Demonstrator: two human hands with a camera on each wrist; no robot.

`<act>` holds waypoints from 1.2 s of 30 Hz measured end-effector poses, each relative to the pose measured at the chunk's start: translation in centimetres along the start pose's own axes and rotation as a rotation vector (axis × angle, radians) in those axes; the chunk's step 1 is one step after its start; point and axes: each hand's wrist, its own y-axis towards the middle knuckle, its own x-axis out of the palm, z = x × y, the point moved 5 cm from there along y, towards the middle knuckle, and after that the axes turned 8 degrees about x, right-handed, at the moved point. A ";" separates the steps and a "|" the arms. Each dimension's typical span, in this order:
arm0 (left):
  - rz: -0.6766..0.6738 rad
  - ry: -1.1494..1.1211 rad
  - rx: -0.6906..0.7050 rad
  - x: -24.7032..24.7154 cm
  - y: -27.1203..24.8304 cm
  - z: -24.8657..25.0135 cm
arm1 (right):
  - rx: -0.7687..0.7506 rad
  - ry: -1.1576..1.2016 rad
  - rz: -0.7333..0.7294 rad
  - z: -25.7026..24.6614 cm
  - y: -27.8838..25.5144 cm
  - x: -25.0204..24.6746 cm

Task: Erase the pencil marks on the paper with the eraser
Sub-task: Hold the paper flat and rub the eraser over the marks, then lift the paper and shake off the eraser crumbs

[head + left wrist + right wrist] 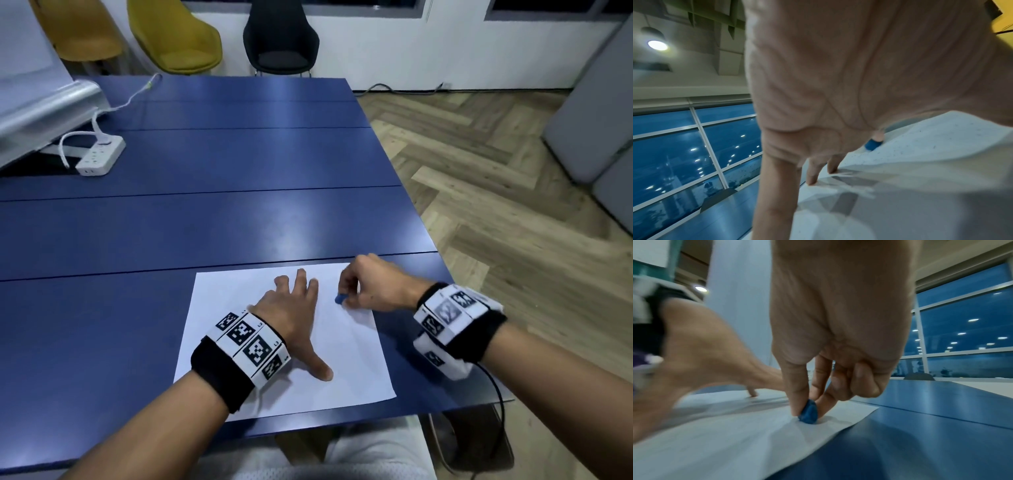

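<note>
A white sheet of paper (346, 370) lies near the front right corner of the blue table (205, 222). My left hand (294, 308) lies on the sheet with fingers spread, fingertips and thumb pressing the paper down. My right hand (363, 291) pinches a small blue eraser (339, 299) between thumb and fingers at the sheet's far right part. In the right wrist view the eraser (808, 413) touches the paper (735, 434). The left wrist view shows the eraser (872, 144) beyond my left hand's fingers (813, 172). I make out no pencil marks.
A white power strip (99, 156) with cables sits at the table's far left, beside a grey device (41, 113). Yellow chairs (174, 34) and a black chair (281, 37) stand beyond the table. The table's right edge drops to wooden floor (496, 205).
</note>
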 end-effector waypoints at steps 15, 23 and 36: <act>-0.001 0.000 0.044 -1.1 -1.2 0.0 | 0.263 -0.003 0.164 8.1 -2.7 -1.8; 0.171 -0.150 0.030 -3.5 -3.9 -4.2 | 0.110 -0.181 0.101 2.6 1.8 -1.6; 0.238 -0.202 -0.205 -2.1 -5.4 -17.6 | 0.126 -0.061 0.139 2.6 1.9 -0.8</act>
